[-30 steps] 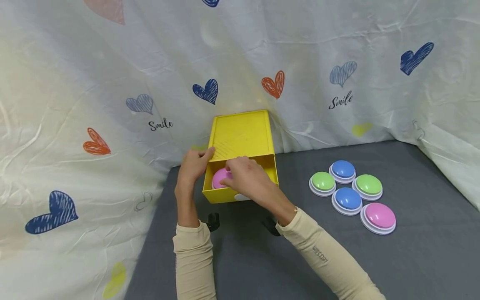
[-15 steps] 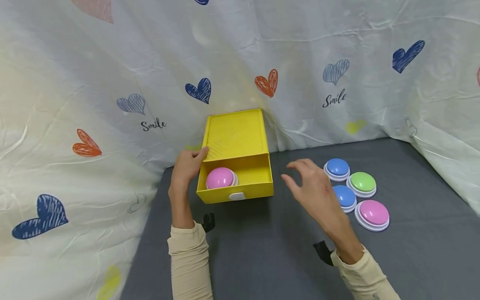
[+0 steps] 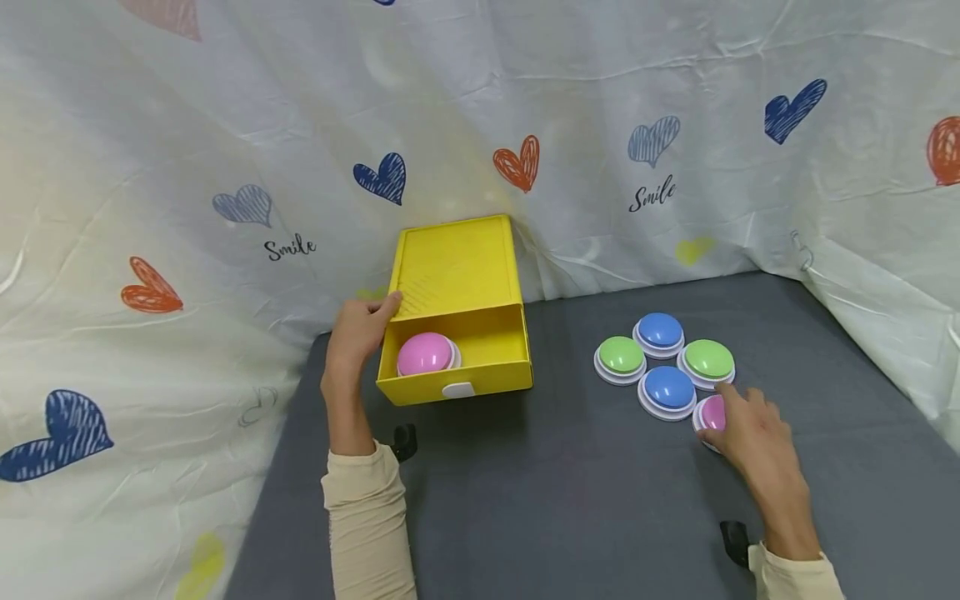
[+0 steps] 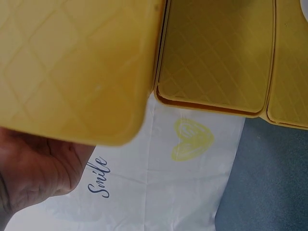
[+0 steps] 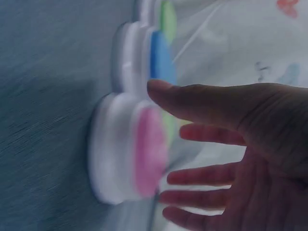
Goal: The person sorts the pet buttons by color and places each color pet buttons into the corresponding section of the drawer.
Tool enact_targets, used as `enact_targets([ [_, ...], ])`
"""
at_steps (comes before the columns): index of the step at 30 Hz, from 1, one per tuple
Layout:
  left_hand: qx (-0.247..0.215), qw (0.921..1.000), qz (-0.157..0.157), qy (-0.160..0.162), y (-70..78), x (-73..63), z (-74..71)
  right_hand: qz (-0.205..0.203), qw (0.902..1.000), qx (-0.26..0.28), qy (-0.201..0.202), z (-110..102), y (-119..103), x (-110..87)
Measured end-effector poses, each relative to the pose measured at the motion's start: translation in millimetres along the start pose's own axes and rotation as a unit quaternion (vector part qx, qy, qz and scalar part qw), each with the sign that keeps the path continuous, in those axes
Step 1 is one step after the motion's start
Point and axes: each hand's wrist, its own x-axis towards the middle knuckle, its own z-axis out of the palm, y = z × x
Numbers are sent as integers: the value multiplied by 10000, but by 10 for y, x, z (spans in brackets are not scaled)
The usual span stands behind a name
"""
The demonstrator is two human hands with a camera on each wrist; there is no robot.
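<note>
A yellow drawer box (image 3: 461, 262) stands against the cloth, its drawer (image 3: 498, 377) pulled out. Inside that drawer, on the left, sits a pink dome button (image 3: 425, 354) with a white base. My left hand (image 3: 354, 333) holds the box by its left side, thumb over the top edge; the left wrist view shows the palm partly hidden behind a yellow panel (image 4: 72, 67). Over on the right, my right hand (image 3: 761, 442) reaches around another pink dome button (image 5: 150, 154) on the table. In the right wrist view its fingers are spread and straight, just off the dome.
Beyond the right hand lie two blue dome buttons (image 3: 670, 387) and two green ones (image 3: 708, 358), all on white bases on the dark grey table (image 3: 555, 500). A white cloth with printed hearts (image 3: 450, 100) hangs behind and along the left side.
My right hand has left the drawer, where the pink button now sits, and moved right to the pink button on the table. The left hand stays at the box.
</note>
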Motion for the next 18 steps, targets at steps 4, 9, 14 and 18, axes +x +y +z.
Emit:
enact_targets([
  [4,-40,10000,25,42,8,-12,16,34,10000,50,47,59,136,-8],
  [9,-56,10000,-33,63,-3,-42,22,-136,9988,240,403,120,210,-4],
  [14,-67,9999,-72,91,-10,-36,28,-183,9975,307,613,169,228,6],
  [18,-118,9998,-70,115,-33,-20,18,-83,9954,414,856,194,227,-15],
])
